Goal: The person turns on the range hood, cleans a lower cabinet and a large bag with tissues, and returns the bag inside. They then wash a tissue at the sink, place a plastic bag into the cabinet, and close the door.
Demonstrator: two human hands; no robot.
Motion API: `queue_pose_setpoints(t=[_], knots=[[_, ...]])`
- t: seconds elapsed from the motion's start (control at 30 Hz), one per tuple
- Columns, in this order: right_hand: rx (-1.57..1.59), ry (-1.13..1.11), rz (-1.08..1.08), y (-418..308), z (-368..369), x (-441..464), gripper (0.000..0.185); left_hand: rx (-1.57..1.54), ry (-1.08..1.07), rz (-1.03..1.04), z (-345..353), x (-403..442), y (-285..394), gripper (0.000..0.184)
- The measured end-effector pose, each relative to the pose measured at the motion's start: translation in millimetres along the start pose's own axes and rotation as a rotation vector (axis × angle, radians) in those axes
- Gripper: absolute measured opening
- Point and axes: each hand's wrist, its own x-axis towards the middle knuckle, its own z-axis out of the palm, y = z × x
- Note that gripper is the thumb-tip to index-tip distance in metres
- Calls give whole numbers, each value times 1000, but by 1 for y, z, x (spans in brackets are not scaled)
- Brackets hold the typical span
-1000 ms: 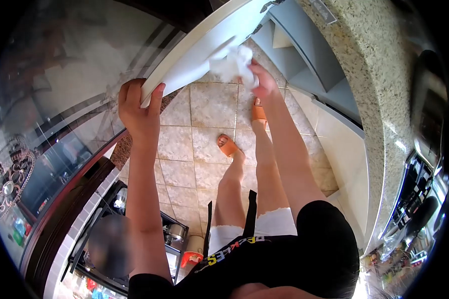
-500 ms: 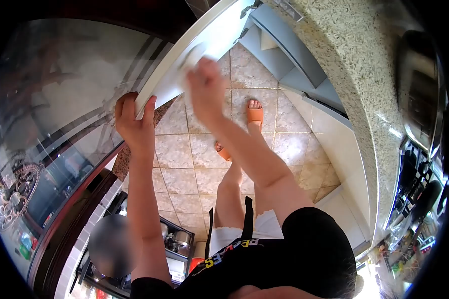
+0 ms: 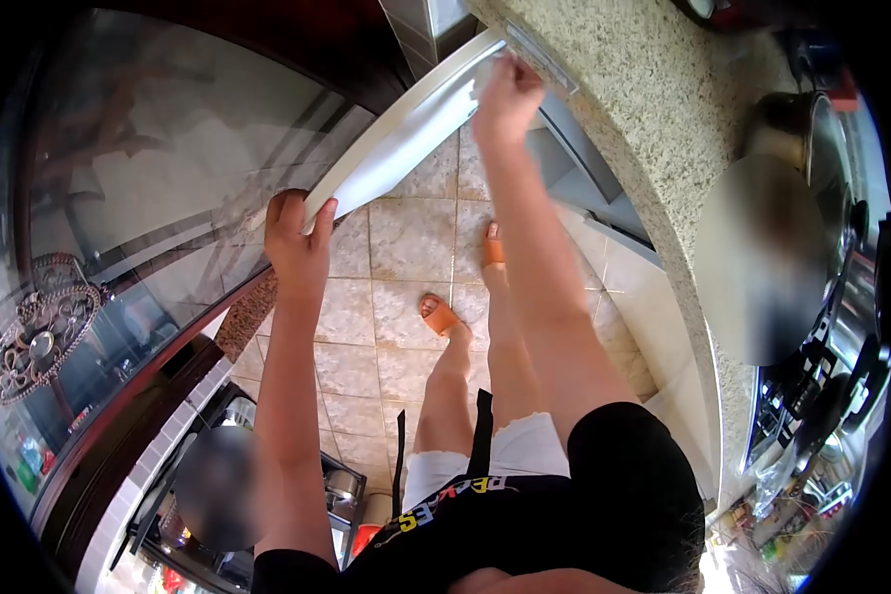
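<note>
The open white cabinet door [image 3: 406,148] slants across the upper middle of the head view. My left hand [image 3: 297,243] grips its outer edge, thumb on the inner face and fingers round the other side. Up near the hinge end, my right hand [image 3: 508,104] is closed against the inner face. A pale, cloth-like thing [image 3: 483,75] shows at its fingers, blurred by motion and partly hidden. Behind my right forearm, the cabinet opening [image 3: 574,163] with its light interior is partly covered.
A speckled stone countertop [image 3: 653,158] curves along the right, with a metal pot [image 3: 774,129] and utensils on it. Glass-fronted dark wooden furniture [image 3: 168,198] stands close on the left. Below is the tiled floor [image 3: 406,238], where my feet wear orange slippers [image 3: 441,317].
My right hand has moved up and right along the door's inner face toward the hinges. My left hand, still on the edge, has shifted right with the door, which appears less widely open.
</note>
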Motion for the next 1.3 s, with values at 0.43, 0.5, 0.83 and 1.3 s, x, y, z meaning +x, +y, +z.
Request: queue_pose_setpoints(t=[0.43,0.5,0.83,1.3], knots=[[-789,-586,-425,-59,-22,-59,40,-242,-29,-130,1,-9,-1,55],[-844,-520,-690,-46,-14,-13,41,-217,-19,-145,-1,-10,4,54],[-739,-1109,-367,-46,-16,-175,60,-829,19,-654,-11,-14,14,62],[-281,-834,1375,-165,-204,-92,36,-4,-336,-213,-25,-9,38,40]])
